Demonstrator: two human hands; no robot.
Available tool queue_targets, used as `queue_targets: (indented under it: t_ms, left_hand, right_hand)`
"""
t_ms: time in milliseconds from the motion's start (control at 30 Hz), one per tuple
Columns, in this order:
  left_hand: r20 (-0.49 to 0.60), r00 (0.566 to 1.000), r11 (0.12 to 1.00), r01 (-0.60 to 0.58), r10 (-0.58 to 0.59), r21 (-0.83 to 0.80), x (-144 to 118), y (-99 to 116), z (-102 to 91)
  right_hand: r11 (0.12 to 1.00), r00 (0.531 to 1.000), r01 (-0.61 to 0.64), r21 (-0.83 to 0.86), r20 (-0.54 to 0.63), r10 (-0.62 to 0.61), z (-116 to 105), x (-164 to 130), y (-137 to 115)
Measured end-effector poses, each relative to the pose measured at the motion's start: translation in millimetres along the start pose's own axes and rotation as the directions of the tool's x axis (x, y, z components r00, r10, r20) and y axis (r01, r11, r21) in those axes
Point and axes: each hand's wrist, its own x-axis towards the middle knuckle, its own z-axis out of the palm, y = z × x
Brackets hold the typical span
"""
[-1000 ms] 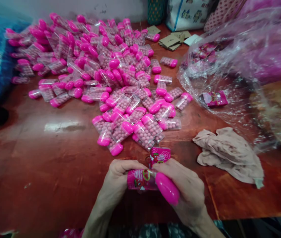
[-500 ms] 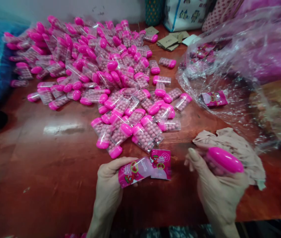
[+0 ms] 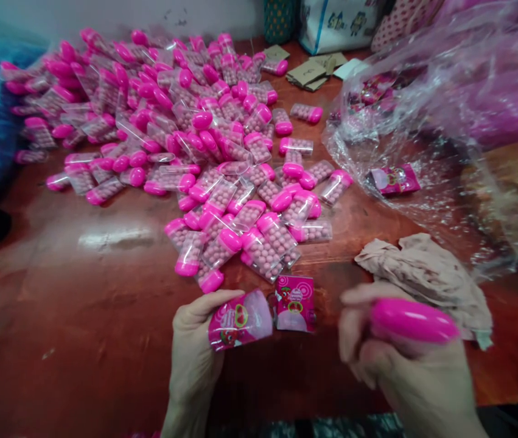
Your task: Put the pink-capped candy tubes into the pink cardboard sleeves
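"What's held?"
"One printed wrapper (image 3: pixel 239 321), pinched in the left hand (image 3: pixel 196 336); one pink-capped container (image 3: pixel 414 320), gripped in the blurred right hand (image 3: pixel 405 368)."
"Between them?"
"A second wrapper (image 3: pixel 294 304), lying on the table (image 3: pixel 103 334)."
"Farther out?"
"One crumpled cloth (image 3: pixel 427 267) just beyond the right hand; past the left, a container heap (image 3: pixel 201 120), too many to count."

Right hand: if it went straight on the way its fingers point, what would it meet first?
Probably the printed pink wrapper lying on the table, between the right hand and the left hand. Its height above the table is unclear, so it might pass over.
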Motion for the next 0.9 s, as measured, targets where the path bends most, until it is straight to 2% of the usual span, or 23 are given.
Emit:
queue_targets:
  t_ms: [100,200,300,433,567,667,800,867,900]
  left_hand:
    - [0.066,0.997,0.998,-0.050,0.048,0.029,-2.1,0.3,2.0]
    - [0.134,0.982,0.986,-0.147,0.136,0.077,-8.4,3.4,6.3]
    - [0.178,0.952,0.949,-0.276,0.248,0.154,-13.9,6.7,9.5]
    - [0.303,0.889,0.886,-0.414,0.344,0.210,-14.2,7.5,8.2]
    - [0.434,0.826,0.842,-0.489,0.361,0.230,-9.0,4.3,0.7]
    - [0.496,0.798,0.825,-0.508,0.342,0.248,-6.5,1.9,-3.5]
    - [0.500,0.808,0.831,-0.486,0.311,0.269,-6.8,1.1,-3.7]
    - [0.456,0.850,0.873,-0.411,0.264,0.262,-6.8,1.8,-2.3]
    - [0.413,0.885,0.915,-0.330,0.214,0.233,-6.5,2.4,-1.5]
  right_hand:
    - [0.981,0.978,-0.191,-0.018,0.084,0.191,1.0,4.1,-2.1]
    - [0.953,0.943,-0.291,-0.089,0.143,0.301,8.9,6.7,-0.7]
    - [0.937,0.929,-0.300,-0.181,0.166,0.329,11.6,6.8,2.4]
    - [0.923,0.921,-0.276,-0.268,0.201,0.334,5.5,6.3,9.0]
    - [0.895,0.883,-0.330,-0.301,0.236,0.405,-2.4,7.3,12.8]
    - [0.881,0.854,-0.328,-0.342,0.292,0.431,-8.6,10.2,13.6]
    - [0.871,0.843,-0.286,-0.399,0.327,0.427,-13.8,14.3,15.4]
    - [0.878,0.840,-0.291,-0.379,0.339,0.425,-13.1,15.6,16.5]
    - [0.885,0.837,-0.301,-0.355,0.346,0.424,-11.9,16.1,16.9]
